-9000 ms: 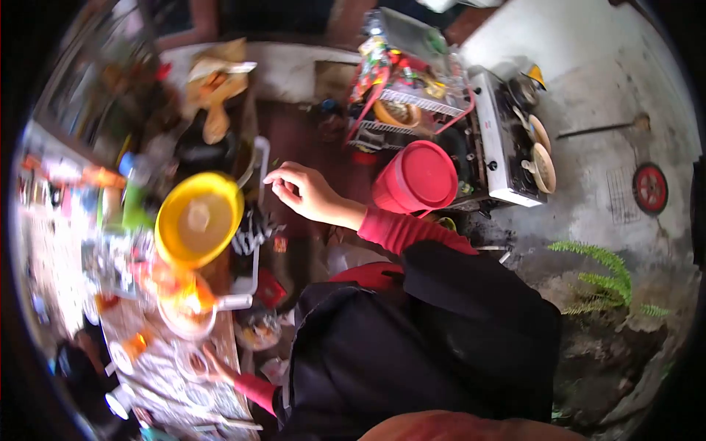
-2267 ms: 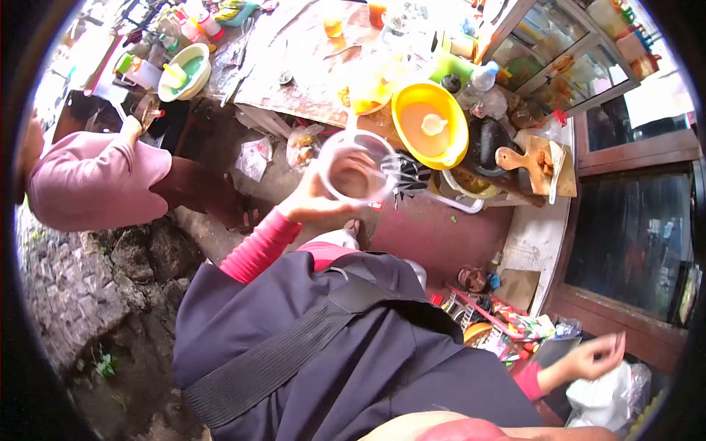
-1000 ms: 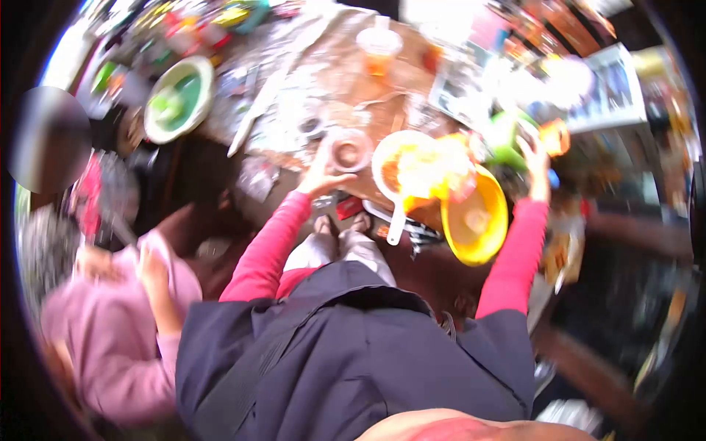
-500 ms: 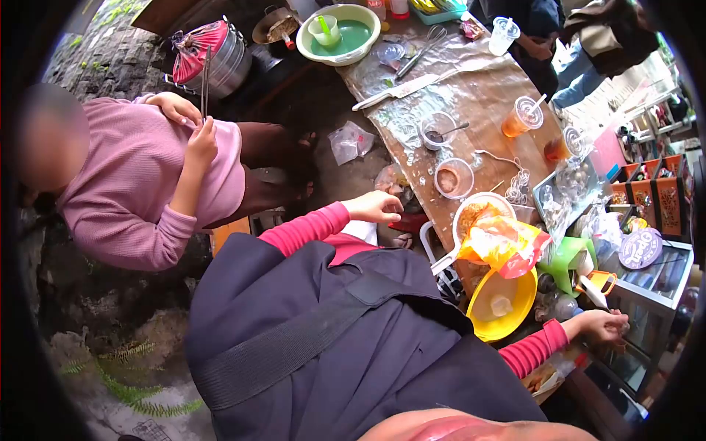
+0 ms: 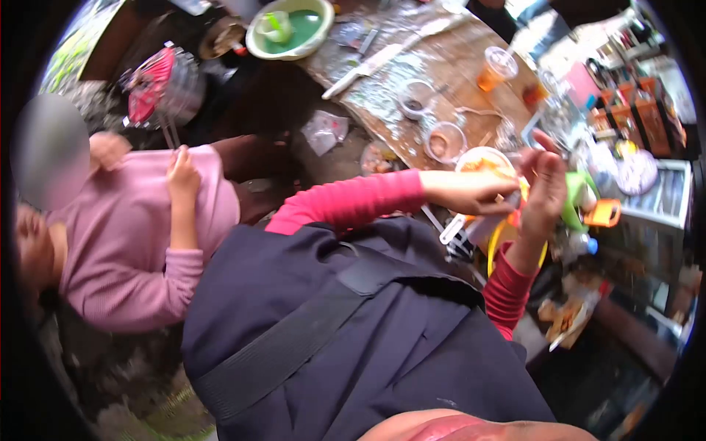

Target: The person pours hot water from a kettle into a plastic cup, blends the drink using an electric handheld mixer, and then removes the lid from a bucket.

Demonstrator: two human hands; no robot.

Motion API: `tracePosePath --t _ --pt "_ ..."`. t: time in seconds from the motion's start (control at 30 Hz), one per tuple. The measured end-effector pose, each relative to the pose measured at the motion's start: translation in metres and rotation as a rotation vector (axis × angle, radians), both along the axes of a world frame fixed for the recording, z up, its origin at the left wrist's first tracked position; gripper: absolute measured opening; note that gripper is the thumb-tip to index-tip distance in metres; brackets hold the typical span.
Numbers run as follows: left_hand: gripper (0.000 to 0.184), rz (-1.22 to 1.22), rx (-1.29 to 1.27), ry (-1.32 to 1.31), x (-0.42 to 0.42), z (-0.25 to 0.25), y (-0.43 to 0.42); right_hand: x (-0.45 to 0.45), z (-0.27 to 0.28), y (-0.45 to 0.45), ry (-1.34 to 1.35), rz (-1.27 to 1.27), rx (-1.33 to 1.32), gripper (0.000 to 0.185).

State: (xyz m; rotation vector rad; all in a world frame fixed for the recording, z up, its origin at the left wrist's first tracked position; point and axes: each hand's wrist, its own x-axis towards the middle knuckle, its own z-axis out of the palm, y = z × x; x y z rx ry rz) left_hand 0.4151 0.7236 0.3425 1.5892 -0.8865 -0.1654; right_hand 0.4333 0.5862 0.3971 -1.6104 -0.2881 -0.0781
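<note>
Here, left hand (image 5: 476, 192), right hand (image 5: 544, 189) near bowl (image 5: 471, 153) of orange food (image 5: 479, 165), cannot tell grip. Just left, tub (image 5: 464, 140), pinkish contents (image 5: 439, 145). Far left, basin (image 5: 298, 54), green liquid (image 5: 305, 26). Far, cup (image 5: 501, 60), orange drink (image 5: 485, 79).

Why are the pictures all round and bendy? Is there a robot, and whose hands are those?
No robot here! One person wears a camera on their head, and every picture comes from it, looking down. The lens probably makes things bendy.

Those bare hands belong to that person: the left hand is near a white bowl, and the right hand is raised beside it. They're blurry, so I can't tell whether they hold anything.

On the table lie a knife, a cup with an orange drink and a clear tub.

Someone else, in a pale pink top, stands nearby holding a long, thin tool.
</note>
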Motion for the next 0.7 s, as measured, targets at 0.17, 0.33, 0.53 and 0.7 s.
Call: tracePosePath --t 0.17,0.33,0.53,0.7 --pt "0.034 -0.073 -0.23 0.553 -0.004 -0.021 0.007 -0.05 -0.032 -0.039 0.103 -0.019 -0.103 0.066" --pt "0.033 -0.218 -0.803 1.099 -0.01 -0.056 -0.025 -0.102 -0.059 -0.039 0.141 -0.395 -0.141 0.041" --pt "0.043 -0.397 -0.731 1.148 -0.004 -0.064 -0.001 -0.071 -0.049 -0.015 -0.061 -0.596 -0.188 0.035" --pt "0.029 -0.171 0.007 0.823 -0.018 -0.099 0.089 -0.033 -0.049 0.018 -0.024 -0.34 -0.599 0.032"
